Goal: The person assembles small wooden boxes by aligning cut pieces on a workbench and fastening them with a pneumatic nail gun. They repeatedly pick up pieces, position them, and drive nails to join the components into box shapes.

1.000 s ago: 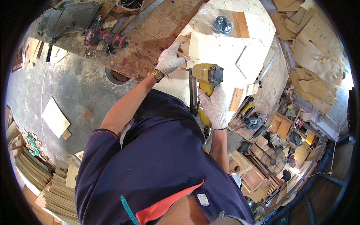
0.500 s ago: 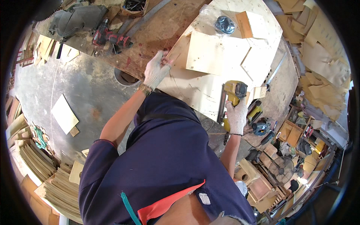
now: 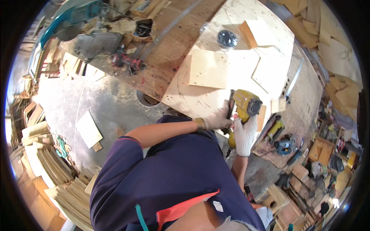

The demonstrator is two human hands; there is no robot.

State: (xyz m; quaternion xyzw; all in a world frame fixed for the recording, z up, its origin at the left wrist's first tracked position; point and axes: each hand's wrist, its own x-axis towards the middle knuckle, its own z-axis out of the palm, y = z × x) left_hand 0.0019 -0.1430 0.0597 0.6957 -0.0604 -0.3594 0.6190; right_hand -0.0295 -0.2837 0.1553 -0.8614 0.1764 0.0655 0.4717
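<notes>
My right hand (image 3: 246,134), in a white knit glove, is closed round the handle of a yellow nail gun (image 3: 246,103). The tool is held over the near edge of a pale plywood sheet (image 3: 181,92). My left hand (image 3: 217,118), gloved too and slightly blurred, is at the gun's long dark magazine (image 3: 231,104), with fingers and thumb about it. Beyond the gun, a square plywood panel (image 3: 208,69) lies on the sheet. Near it are a dark round coil in clear plastic (image 3: 227,38) and a wooden block (image 3: 259,34).
A red-and-black drill (image 3: 127,61) lies on the brown bench at the left, near a miter saw (image 3: 69,29). Right of the gun are another yellow tool (image 3: 275,128) and a blue power tool (image 3: 285,144). Stacked boards (image 3: 56,163) stand at the lower left.
My left hand has come down and right from the sheet's left edge to the nail gun's magazine. The nail gun stays in my right hand, and the view has shifted.
</notes>
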